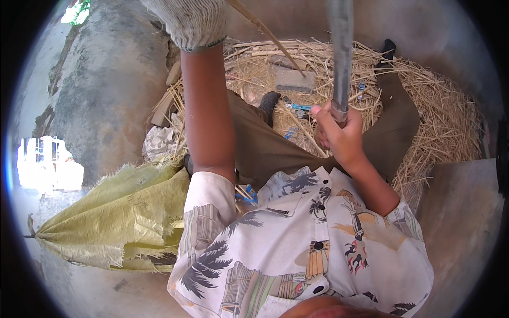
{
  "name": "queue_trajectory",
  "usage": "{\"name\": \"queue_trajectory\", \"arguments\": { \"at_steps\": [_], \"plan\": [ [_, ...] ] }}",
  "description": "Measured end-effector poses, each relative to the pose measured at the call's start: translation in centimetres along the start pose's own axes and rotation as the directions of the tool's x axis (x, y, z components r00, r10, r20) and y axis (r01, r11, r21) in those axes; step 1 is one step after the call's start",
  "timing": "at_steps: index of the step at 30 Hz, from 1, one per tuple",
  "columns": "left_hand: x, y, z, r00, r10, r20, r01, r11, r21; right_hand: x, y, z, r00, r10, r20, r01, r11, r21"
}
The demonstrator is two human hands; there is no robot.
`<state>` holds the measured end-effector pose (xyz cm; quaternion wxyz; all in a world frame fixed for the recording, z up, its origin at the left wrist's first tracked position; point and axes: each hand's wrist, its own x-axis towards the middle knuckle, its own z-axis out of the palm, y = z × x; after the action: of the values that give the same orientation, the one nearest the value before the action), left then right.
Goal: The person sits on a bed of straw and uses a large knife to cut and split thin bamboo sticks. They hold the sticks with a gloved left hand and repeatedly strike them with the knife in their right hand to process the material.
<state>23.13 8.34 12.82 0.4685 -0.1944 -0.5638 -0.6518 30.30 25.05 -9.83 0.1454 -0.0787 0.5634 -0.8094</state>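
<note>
My right hand (339, 132) is closed around the handle end of a long knife (341, 53). Its grey metal blade, blurred, rises from the fist past the top edge. My left hand (191, 21) wears a knitted off-white glove and is raised at the top edge, where its fingers are cut off. Beside the glove a thin wooden stick (268, 34) slants down from the top edge. The stick's lower end is over a grey block (295, 80) that lies among the straw. Whether the left fingers grip the stick is hidden.
Straw and split sticks (440, 116) cover the floor around my outstretched legs (392, 122). A frayed yellow woven sack (116, 217) lies at the left, with crumpled paper (159, 143) above it. A bare wall (424, 26) stands beyond the straw.
</note>
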Motion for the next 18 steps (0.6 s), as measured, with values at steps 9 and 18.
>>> {"name": "queue_trajectory", "arguments": {
  "at_steps": [9,18],
  "plan": [
    [0.3,-0.5,-1.6,0.994,-0.079,-0.073,0.067,0.985,-0.161,-1.1,1.6,-0.9,0.991,0.129,-0.044,-0.136,0.943,-0.304],
    [0.4,-0.2,-1.3,0.99,-0.136,0.043,0.142,0.967,-0.213,-1.0,2.4,-0.2,0.999,-0.005,-0.054,-0.002,0.992,-0.123]
  ]
}}
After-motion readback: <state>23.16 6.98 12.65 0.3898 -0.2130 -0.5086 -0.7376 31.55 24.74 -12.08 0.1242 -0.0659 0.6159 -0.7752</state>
